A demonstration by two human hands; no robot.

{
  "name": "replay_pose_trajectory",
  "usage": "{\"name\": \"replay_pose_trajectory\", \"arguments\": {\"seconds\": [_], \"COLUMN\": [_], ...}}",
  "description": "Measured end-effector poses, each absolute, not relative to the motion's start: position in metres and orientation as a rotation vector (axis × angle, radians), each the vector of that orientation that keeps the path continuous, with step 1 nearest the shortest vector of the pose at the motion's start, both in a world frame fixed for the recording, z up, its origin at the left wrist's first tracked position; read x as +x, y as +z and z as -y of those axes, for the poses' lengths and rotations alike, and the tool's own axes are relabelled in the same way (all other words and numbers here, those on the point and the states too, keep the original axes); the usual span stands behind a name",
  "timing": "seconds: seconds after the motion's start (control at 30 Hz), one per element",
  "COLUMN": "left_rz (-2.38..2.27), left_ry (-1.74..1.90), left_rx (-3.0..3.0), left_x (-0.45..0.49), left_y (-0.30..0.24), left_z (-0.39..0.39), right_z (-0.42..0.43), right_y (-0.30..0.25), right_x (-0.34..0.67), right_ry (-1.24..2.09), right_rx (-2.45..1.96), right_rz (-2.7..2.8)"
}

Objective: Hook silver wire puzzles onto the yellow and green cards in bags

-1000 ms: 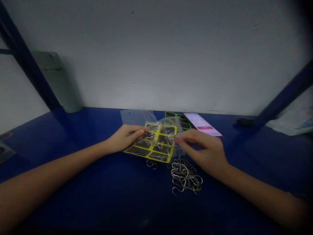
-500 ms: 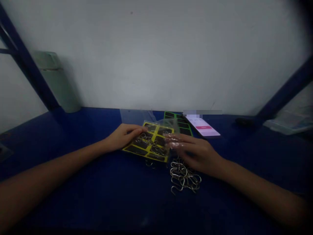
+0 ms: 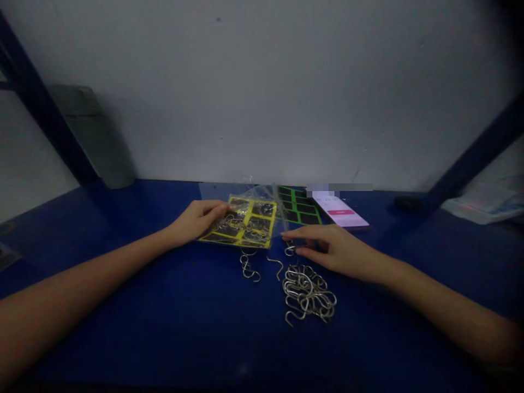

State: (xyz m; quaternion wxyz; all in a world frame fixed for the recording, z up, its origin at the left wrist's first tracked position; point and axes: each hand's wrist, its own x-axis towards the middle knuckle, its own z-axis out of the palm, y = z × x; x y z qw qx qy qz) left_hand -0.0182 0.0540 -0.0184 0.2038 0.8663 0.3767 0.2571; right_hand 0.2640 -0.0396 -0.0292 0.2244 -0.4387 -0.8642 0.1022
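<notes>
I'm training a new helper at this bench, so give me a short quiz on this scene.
1. Which hand touches the yellow card?
2. True or false: the green card lies between the yellow card and the phone.
3. Fill the gap: the hook pile lies just below the right hand, on the ____ table.

Key:
1. The left hand
2. True
3. Blue
</notes>
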Motion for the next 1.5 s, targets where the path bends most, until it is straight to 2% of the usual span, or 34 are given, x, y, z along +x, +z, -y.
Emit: {"name": "replay_pose_trajectory", "arguments": {"seconds": [0.23, 0.47, 0.7, 0.93, 1.17, 1.5], "left_rz": [-1.031, -1.006, -0.913, -0.906, -1.007, -1.228], "left_ry": [0.726, 0.703, 0.656, 0.658, 0.705, 0.786], "left_rx": [2.429, 2.367, 2.354, 2.356, 2.397, 2.374], "left_x": [-0.017, -0.014, -0.006, -0.006, -0.009, -0.011], "left_y": [-0.016, -0.014, -0.009, -0.011, -0.012, -0.014], "left_z": [-0.052, -0.045, -0.033, -0.034, -0.039, -0.048], "right_z": [0.043, 0.047, 0.052, 0.051, 0.053, 0.061], "right_y": [-0.027, -0.026, -0.028, -0.028, -0.019, -0.009], "right_x": [0.261, 0.257, 0.245, 0.234, 0.245, 0.244], "right_ry": [0.028, -0.290, -0.449, -0.176, -0.110, 0.458], "right_rx": [-1.090, -0.994, -0.886, -0.792, -0.907, -0.810], "right_rz": [2.471, 2.216, 2.168, 2.336, 2.193, 2.454]}}
